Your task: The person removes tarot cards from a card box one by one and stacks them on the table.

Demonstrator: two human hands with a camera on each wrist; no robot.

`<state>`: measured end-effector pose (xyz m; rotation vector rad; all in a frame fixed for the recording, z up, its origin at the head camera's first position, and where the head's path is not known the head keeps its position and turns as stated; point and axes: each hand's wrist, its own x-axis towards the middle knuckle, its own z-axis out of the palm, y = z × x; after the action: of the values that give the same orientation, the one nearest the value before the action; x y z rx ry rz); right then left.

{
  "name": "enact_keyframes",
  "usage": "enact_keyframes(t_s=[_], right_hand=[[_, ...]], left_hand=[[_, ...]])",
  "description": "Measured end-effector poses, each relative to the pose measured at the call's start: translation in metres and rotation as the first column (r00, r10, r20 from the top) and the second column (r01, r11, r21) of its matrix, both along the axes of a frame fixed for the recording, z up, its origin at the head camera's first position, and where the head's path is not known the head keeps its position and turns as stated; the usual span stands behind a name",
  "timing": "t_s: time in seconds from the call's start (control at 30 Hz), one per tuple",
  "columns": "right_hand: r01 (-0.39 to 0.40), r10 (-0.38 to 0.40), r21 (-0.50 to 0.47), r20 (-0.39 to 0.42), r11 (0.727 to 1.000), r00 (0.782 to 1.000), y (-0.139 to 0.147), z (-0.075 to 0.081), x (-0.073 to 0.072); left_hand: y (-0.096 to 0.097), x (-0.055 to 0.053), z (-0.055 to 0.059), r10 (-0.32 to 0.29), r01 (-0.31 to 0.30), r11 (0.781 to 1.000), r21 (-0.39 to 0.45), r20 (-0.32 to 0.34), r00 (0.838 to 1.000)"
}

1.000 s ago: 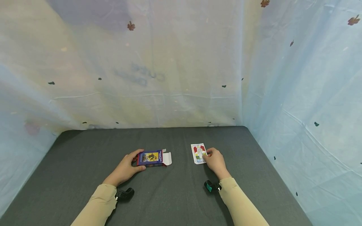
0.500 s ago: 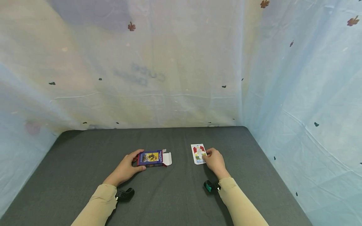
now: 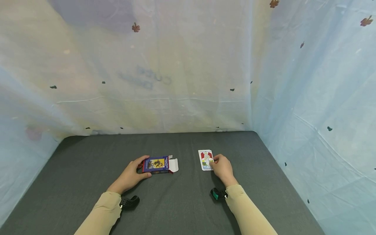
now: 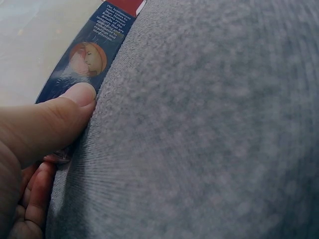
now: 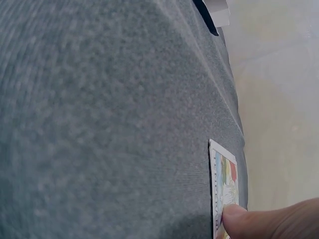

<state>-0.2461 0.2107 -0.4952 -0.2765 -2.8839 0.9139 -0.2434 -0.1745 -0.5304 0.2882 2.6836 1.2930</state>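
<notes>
Since a second ago the right grip (image 3: 222, 167) had shifted slightly left, with the top of the white-bordered, colour-printed card stack (image 3: 206, 158); left grip (image 3: 132, 174) and blue rectangular cardboard box (image 3: 156, 163) basically hadn't moved. Right grip pinched the stack's near right edge, thumb on the face. Left grip was clamped around the box's left end. Both items lay on the dark grey cloth-covered desk (image 3: 176, 205), apart, box's white end flap (image 3: 174, 165) facing the cards
</notes>
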Motion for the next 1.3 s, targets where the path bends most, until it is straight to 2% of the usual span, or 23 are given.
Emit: enact_keyframes(t_s=[0.2,0.57,0.7,0.83,0.93,1.17,1.3], right_hand=[[-0.023,0.023,0.011,-0.001,1.000,1.000,0.001,0.001,0.000],[-0.050,0.051,-0.035,0.026,0.998,0.998,0.005,0.000,0.001],[-0.105,0.110,-0.090,0.059,0.990,0.992,0.012,0.001,0.003],[-0.189,0.205,-0.152,0.095,0.970,0.974,0.022,0.001,0.004],[-0.228,0.247,-0.171,0.103,0.959,0.964,0.026,0.000,0.005],[-0.243,0.250,-0.086,0.082,0.966,0.965,0.025,-0.003,0.003],[-0.224,0.228,-0.053,0.079,0.973,0.971,0.022,-0.005,0.003]], left_hand=[[0.000,0.000,0.000,-0.005,0.005,1.000,-0.002,-0.013,1.000],[0.001,0.000,0.001,-0.007,0.007,1.000,-0.013,-0.010,1.000],[0.001,-0.001,0.000,-0.005,0.005,1.000,-0.020,-0.012,1.000],[0.001,-0.002,-0.001,-0.007,0.007,1.000,-0.021,-0.015,1.000],[0.000,-0.002,-0.001,-0.009,0.008,1.000,-0.023,-0.016,1.000],[0.000,-0.001,-0.001,-0.007,0.007,0.999,-0.038,-0.016,1.000],[0.001,-0.001,-0.001,-0.005,0.004,0.999,-0.043,-0.013,1.000]])
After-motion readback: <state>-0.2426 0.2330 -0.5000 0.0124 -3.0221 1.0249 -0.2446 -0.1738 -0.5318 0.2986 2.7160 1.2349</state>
